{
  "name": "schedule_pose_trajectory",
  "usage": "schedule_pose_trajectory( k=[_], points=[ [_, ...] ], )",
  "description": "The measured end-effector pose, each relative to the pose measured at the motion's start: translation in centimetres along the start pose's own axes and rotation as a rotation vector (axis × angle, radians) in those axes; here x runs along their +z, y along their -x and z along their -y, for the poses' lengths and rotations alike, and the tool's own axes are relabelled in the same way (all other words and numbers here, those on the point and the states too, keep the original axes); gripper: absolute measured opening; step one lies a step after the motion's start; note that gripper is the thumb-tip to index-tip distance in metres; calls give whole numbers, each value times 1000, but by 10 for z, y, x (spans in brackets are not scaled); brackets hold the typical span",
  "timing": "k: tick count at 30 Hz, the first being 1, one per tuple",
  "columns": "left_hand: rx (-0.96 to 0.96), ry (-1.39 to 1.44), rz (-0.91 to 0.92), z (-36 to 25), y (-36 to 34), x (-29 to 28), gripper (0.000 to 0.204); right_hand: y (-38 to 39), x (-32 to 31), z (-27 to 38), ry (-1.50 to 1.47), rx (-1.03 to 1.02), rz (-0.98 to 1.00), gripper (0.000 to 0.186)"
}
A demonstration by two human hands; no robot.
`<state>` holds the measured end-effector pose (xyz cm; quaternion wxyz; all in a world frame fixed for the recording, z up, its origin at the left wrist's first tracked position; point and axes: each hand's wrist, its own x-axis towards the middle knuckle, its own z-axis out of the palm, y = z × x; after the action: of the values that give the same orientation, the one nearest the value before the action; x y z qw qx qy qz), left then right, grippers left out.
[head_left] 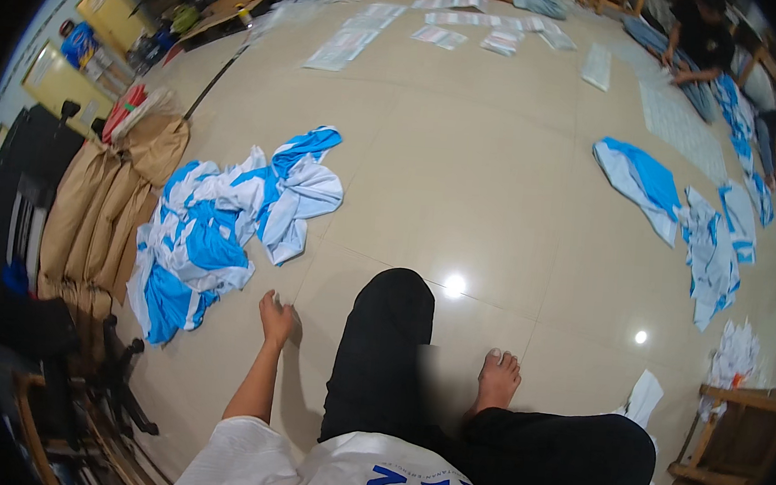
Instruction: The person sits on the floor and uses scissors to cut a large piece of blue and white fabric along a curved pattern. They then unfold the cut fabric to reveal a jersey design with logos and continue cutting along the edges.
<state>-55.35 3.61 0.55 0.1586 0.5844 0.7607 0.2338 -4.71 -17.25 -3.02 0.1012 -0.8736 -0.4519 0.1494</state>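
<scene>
Fabric: crumpled blue-and-white fabric pile (211, 238), spread toward the glossy beige tiled floor's (448, 174) left edge.
Left hand (278, 323): empty, fingers loosely parted, placed just beside the pile.
Right hand: hidden; state cannot be told.
Handling: loose edges are best pinched singly.

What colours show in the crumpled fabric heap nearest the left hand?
White and bright blue, in patches; the crumpled fabric heap shows best in the head view.
</scene>
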Motion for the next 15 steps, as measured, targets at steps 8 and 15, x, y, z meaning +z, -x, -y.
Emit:
schedule_pose_trajectory(
  k=[8, 15],
  points=[
    [-26, 90, -419, -29, -107, 40, 88, -4, 13, -11, 141, -27, -239, 43],
    [-408, 122, -113, -55, -143, 53, 52, -5, 18, -21, 252, 59, -163, 41]
  ],
)
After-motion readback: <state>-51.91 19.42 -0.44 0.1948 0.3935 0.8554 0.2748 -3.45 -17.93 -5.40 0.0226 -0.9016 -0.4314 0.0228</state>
